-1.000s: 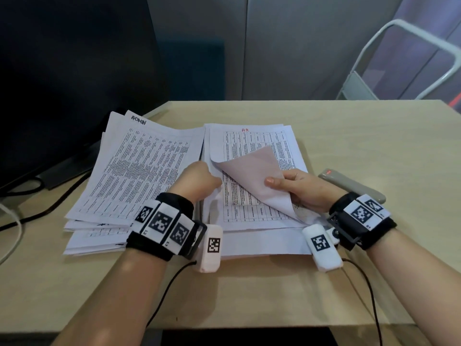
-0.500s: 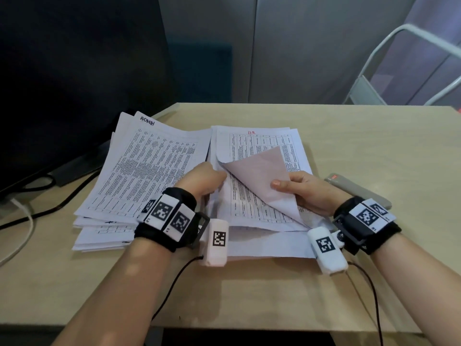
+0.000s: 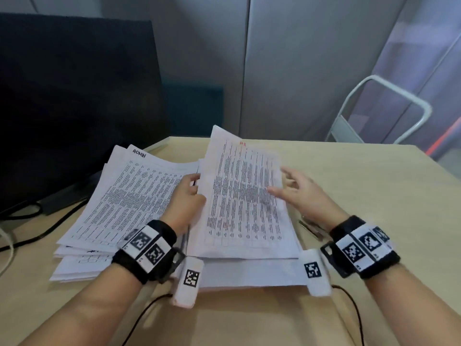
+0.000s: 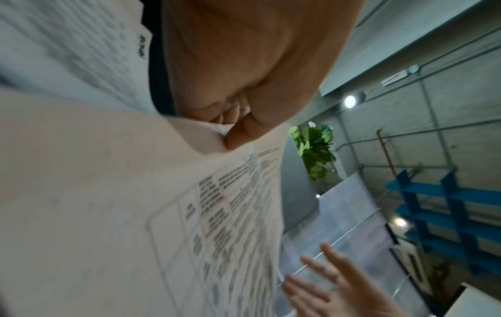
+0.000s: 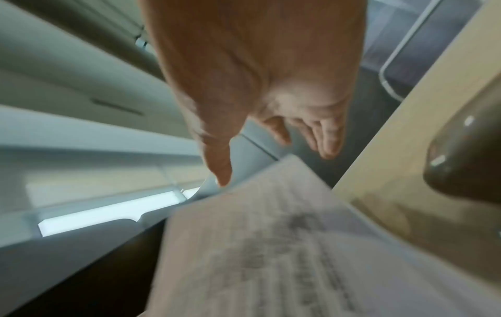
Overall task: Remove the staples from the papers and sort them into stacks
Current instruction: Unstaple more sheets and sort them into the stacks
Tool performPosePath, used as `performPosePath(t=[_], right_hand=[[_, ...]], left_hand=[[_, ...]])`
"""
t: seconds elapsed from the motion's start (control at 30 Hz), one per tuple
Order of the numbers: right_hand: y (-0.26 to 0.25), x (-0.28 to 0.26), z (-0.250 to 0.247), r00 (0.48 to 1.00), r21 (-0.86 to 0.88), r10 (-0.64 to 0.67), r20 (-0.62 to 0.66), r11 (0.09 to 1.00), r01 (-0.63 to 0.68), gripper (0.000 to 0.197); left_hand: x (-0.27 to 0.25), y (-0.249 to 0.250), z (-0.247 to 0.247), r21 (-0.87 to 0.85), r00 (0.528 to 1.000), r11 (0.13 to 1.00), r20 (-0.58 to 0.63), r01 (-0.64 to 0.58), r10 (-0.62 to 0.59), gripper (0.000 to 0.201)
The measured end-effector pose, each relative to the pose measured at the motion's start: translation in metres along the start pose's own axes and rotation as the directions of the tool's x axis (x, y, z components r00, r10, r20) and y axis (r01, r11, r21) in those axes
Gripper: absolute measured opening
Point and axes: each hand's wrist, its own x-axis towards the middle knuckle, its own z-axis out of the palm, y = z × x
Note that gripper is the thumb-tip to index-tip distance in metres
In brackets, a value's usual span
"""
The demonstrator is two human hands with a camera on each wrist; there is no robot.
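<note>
A sheaf of printed papers (image 3: pixel 242 201) with red writing at its top is tilted up off the right stack (image 3: pixel 249 273). My left hand (image 3: pixel 192 188) pinches the sheaf's left edge; the left wrist view shows the thumb and curled fingers of the left hand (image 4: pixel 233 128) on the sheet (image 4: pixel 189 214). Just beside the sheaf's right edge, my right hand (image 3: pixel 287 181) hovers with its fingers spread and holds nothing. In the blurred right wrist view the right hand (image 5: pixel 273 133) is above the papers (image 5: pixel 271 257). A left stack marked ADMIN (image 3: pixel 129 196) lies flat.
A black monitor (image 3: pixel 74 108) and its cables (image 3: pixel 37 236) fill the left side. A thin metal tool (image 3: pixel 310 228) lies on the wooden table (image 3: pixel 361 183), partly behind my right wrist. A white chair frame (image 3: pixel 384 108) stands beyond the table's far right corner.
My right hand has let go of the folded-back page and spread open. The page lies flat again, and my left hand has raised the sheaf's left edge. The head view has tilted upward.
</note>
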Motion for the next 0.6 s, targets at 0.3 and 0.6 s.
performPosePath(t=[0.3, 0.6], right_hand=[[-0.060, 0.020, -0.059, 0.955, 0.671, -0.214, -0.204, 0.680, 0.296, 0.032], [-0.011, 0.026, -0.009, 0.998, 0.321, -0.020, -0.056, 0.946, 0.037, 0.035]], left_hand=[[-0.009, 0.102, 0.012, -0.045, 0.788, 0.792, -0.150, -0.609, 0.597, 0.017], [0.013, 0.035, 0.042, -0.051, 0.905, 0.942, -0.299, -0.331, 0.302, 0.021]])
